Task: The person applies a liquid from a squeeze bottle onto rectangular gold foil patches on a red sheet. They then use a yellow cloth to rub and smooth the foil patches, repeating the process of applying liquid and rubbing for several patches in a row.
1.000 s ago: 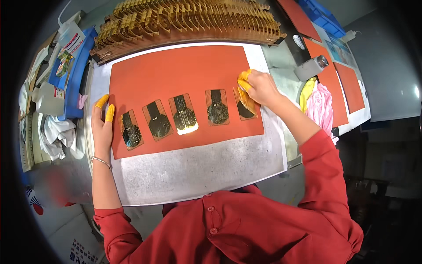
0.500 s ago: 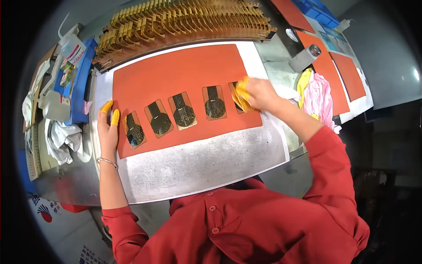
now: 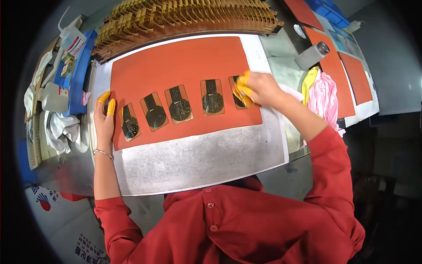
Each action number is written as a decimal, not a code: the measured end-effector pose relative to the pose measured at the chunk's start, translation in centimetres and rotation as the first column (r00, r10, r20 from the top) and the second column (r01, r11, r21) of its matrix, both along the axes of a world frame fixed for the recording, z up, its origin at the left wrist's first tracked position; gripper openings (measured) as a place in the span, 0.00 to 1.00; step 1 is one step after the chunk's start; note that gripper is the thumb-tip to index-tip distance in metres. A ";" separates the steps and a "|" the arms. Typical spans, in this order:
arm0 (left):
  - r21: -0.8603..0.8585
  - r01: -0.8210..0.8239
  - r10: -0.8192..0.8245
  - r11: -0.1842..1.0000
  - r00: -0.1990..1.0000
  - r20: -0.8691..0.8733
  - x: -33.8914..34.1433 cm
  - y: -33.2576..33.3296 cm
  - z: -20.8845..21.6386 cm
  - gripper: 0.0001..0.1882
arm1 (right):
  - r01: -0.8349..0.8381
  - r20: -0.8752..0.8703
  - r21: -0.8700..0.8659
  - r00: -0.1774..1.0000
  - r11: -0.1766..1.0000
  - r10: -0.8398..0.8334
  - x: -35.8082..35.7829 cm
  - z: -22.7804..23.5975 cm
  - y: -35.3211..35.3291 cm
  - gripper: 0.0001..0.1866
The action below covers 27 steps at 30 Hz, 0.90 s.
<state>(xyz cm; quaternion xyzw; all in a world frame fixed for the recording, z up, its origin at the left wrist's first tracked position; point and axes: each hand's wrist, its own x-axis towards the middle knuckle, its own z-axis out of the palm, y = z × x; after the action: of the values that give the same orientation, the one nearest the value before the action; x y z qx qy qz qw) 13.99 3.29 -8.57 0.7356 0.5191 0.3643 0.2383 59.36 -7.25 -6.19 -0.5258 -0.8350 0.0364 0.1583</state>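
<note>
Several thin copper-coloured patterned plates, each with a black keyhole-like shape, lie in a row across an orange-red mat. Over the rightmost plate is my right hand, closed on a crumpled yellow cloth that hides part of the plate. Yellow covers on the fingertips make the cloth's edge hard to make out. My left hand, also with yellow fingertip covers, rests at the mat's left edge, its fingers apart and holding nothing. The leftmost plate is nearest to it.
A long rack of many gold-coloured strips stands behind the mat. At left is a blue tray with bottles near it and a white cloth. At right are a capped bottle, a pink cloth and more orange sheets.
The whole view has shifted slightly. My right hand with the yellow cloth has changed its angle over the rightmost plate. My left hand stays at the mat's left edge.
</note>
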 end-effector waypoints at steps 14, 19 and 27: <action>0.020 -0.034 0.034 0.999 0.999 0.007 -0.5 -0.1 -0.4 0.16 | -0.193 -0.035 0.016 0.980 0.981 0.194 0.0 0.4 -2.6 0.02; 0.042 -0.030 0.031 0.999 0.999 -0.036 0.2 -0.1 0.2 0.16 | -0.158 -0.013 0.031 0.987 0.987 0.159 0.0 0.1 -2.2 0.04; 0.119 -0.064 0.080 0.991 0.987 -0.137 0.1 -0.5 0.2 0.16 | -0.112 -0.023 -0.016 0.993 0.994 0.112 -0.3 -0.1 -1.0 0.04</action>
<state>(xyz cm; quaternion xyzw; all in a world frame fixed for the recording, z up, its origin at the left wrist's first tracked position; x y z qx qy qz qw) 14.09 2.76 -8.39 0.7527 0.5392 0.3488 0.1450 59.01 -8.28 -6.27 -0.4790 -0.8610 0.0580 0.1608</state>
